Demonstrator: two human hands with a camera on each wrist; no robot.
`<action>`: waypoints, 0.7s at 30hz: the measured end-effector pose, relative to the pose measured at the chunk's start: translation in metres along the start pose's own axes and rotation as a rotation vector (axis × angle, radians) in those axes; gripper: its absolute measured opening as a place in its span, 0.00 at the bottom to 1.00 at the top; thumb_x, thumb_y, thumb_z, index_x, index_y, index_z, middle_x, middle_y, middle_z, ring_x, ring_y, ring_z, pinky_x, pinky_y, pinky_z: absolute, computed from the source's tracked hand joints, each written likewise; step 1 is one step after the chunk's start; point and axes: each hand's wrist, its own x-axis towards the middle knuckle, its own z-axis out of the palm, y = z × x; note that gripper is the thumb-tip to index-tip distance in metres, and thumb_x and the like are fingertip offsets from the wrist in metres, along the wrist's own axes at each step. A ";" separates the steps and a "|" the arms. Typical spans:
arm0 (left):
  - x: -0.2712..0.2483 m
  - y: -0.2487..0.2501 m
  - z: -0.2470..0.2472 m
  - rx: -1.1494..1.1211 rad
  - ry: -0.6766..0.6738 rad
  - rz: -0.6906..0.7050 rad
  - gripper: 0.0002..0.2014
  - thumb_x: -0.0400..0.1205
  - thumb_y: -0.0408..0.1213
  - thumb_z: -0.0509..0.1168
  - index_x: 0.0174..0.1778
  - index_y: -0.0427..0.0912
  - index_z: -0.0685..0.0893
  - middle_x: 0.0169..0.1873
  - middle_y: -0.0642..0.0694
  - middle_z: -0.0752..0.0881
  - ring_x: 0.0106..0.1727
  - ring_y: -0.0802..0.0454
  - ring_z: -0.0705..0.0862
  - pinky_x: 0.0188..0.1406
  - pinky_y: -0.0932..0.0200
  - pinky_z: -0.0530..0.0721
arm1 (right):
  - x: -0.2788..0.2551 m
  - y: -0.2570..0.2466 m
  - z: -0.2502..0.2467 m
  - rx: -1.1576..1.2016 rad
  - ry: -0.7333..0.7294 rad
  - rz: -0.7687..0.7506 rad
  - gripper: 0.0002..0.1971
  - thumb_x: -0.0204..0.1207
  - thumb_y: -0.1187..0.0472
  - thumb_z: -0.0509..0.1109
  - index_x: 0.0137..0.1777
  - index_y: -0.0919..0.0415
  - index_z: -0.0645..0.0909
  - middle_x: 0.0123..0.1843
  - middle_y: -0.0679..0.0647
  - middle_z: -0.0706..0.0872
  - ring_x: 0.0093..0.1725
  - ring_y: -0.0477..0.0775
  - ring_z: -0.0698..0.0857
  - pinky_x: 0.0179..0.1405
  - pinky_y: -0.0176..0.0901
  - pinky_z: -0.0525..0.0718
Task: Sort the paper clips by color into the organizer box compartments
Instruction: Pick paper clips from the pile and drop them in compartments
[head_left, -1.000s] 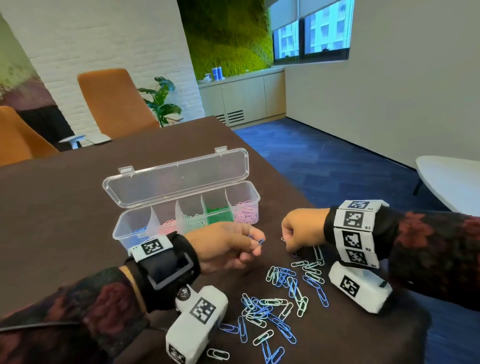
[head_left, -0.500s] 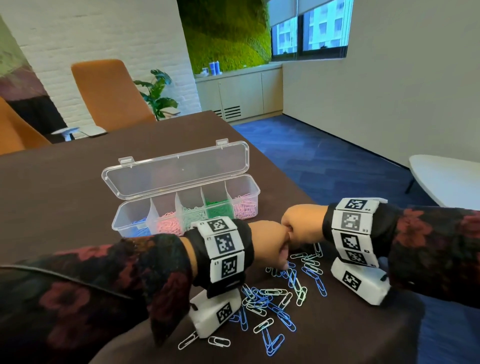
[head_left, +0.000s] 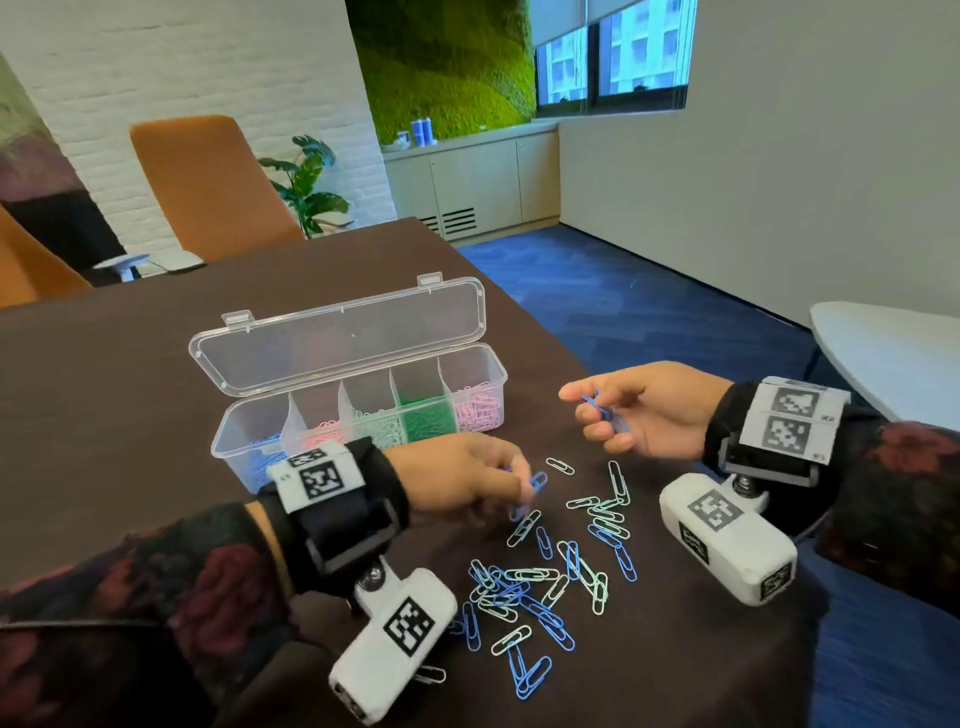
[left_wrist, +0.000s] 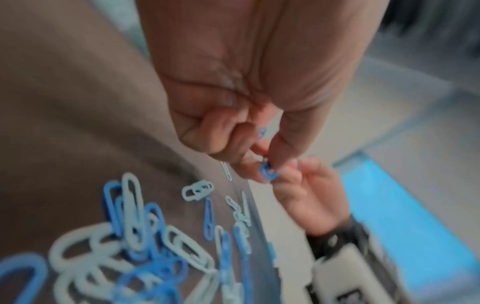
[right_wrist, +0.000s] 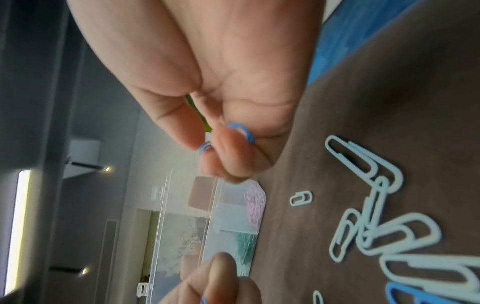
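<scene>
A clear organizer box (head_left: 234, 441) with its lid open stands on the dark table; its compartments hold blue, pink, pale green, green and light pink clips. Loose blue and pale green paper clips (head_left: 545, 577) lie scattered in front of it. My left hand (head_left: 514, 486) is low over the pile's far edge and pinches a blue clip (left_wrist: 269, 172) between thumb and fingertips. My right hand (head_left: 597, 415) is raised to the right of the box, palm turned up, fingers curled round a few blue clips (head_left: 605, 413), which also show in the right wrist view as blue clips (right_wrist: 241, 131).
The table (head_left: 104, 395) ends just right of the pile, with blue carpet (head_left: 649, 291) below. Orange chairs (head_left: 208, 182) stand at the far side. A white round table (head_left: 893, 358) is at the right.
The two fists that met half a second ago have parted. My right hand rose and turned palm up with blue clips; my left hand dropped to the pile and pinched a blue clip.
</scene>
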 end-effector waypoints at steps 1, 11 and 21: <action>-0.001 -0.003 -0.001 -0.219 0.004 -0.005 0.06 0.75 0.28 0.63 0.34 0.41 0.75 0.26 0.47 0.79 0.20 0.60 0.68 0.18 0.70 0.65 | -0.002 0.001 0.000 0.033 -0.012 0.022 0.10 0.72 0.71 0.55 0.47 0.66 0.76 0.31 0.57 0.73 0.24 0.50 0.73 0.15 0.34 0.67; -0.005 0.005 -0.002 -0.380 -0.068 -0.088 0.03 0.73 0.34 0.61 0.39 0.42 0.79 0.22 0.51 0.70 0.19 0.59 0.65 0.16 0.70 0.61 | -0.016 0.017 0.033 -1.409 -0.308 -0.073 0.10 0.70 0.64 0.76 0.40 0.49 0.79 0.23 0.41 0.75 0.23 0.38 0.72 0.25 0.28 0.69; 0.009 0.022 -0.002 0.970 -0.017 0.153 0.10 0.76 0.35 0.73 0.52 0.41 0.85 0.23 0.55 0.71 0.22 0.67 0.73 0.27 0.72 0.67 | -0.014 0.020 0.035 -1.425 -0.303 -0.096 0.14 0.71 0.63 0.76 0.32 0.50 0.75 0.22 0.39 0.77 0.25 0.37 0.74 0.30 0.26 0.70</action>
